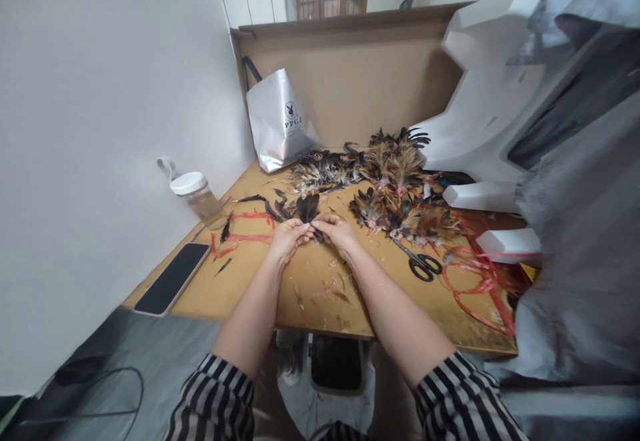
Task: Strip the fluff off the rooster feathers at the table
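Note:
Both hands meet over the middle of the tan table, fingertips pinched together at the base of a dark feather (pixel 307 208) that points away from me. My left hand (pixel 291 237) grips it from the left, and my right hand (pixel 336 230) from the right. Loose dark feathers (pixel 280 209) lie just beyond my left hand. To the right of my right hand is a pile of brown and black feathers (pixel 400 218), with black-handled scissors (pixel 425 266) in front of it. Red strips (pixel 250 237) lie left of my left hand.
A phone (pixel 173 279) lies at the table's left edge, near a white-lidded jar (pixel 197 198). Behind stand a silver bag (pixel 280 121) and more feather piles (pixel 395 161). Tangled red ribbon (pixel 480 281) and white foam pieces (pixel 510 244) are at the right.

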Demonstrator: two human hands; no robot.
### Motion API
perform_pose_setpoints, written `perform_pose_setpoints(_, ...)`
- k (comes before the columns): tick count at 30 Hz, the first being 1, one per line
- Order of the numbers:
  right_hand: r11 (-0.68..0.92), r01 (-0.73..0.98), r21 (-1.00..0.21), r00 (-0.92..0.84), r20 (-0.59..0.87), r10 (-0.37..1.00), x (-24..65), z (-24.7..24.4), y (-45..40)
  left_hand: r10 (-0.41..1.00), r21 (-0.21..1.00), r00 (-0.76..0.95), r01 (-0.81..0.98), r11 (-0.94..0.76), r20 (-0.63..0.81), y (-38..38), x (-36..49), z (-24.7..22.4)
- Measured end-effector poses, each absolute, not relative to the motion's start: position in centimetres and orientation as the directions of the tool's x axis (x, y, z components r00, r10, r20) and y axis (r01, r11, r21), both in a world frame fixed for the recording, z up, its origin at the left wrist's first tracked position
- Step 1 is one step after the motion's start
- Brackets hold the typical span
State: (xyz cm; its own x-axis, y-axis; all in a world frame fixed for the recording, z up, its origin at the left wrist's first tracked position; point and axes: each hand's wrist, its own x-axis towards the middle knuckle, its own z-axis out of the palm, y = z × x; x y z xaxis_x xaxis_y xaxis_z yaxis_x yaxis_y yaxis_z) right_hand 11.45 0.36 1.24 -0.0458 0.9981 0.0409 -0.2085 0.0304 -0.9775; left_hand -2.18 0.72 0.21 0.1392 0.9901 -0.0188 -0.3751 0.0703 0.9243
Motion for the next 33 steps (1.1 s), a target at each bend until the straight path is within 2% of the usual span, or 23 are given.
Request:
perform_pose_setpoints(4,0.025,-0.247,-0.969,-0.023,0.031,0.999,11.0,1.2,0.2,0.997,0.954,0.07,-0.301,-0.016,0.039,0.8,-1.7,0.2)
perform_pose_setpoints(10,-0.004,-0.234,-0.972,0.012,-0.007,1.0,11.4,1.2,0.4,0.992,0.975,0.108,-0.22,-0.039,0.064,0.7,-1.5,-0.1)
perform_pose_setpoints(17,0.074,-0.16,-0.984,-0.069,0.086,0.994,11.7,1.6,0.3,0.971,0.975,0.24,-0.212,0.066,-0.013,0.2,-1.8,0.2)
perform_pose_setpoints(21,0.11,-0.107,-0.988,-0.005,0.111,0.994,11.7,0.9,0.9,0.991,0.954,0.134,-0.297,0.038,0.003,0.5,-2.3,0.4)
perform_pose_setpoints(24,0.199,0.104,-0.974,0.054,0.205,0.977,12.0,0.2,1.4,0.999,0.899,-0.039,-0.437,-0.008,-0.01,1.1,-3.0,0.5)
perform_pose_setpoints(27,0.266,0.443,-0.856,-0.001,0.296,0.955,12.2,-0.1,1.3,0.991,0.841,-0.122,-0.541,-0.021,-0.054,1.6,-3.6,0.6)
perform_pose_setpoints(30,0.277,0.701,-0.657,-0.061,0.332,0.941,12.1,0.0,0.7,0.992,0.82,-0.103,-0.572,0.006,-0.079,1.7,-3.8,0.4)
perform_pose_setpoints(33,0.241,0.815,-0.527,-0.083,0.305,0.949,11.8,0.1,0.2,0.996,0.822,-0.048,-0.569,0.035,-0.075,1.5,-3.6,0.3)
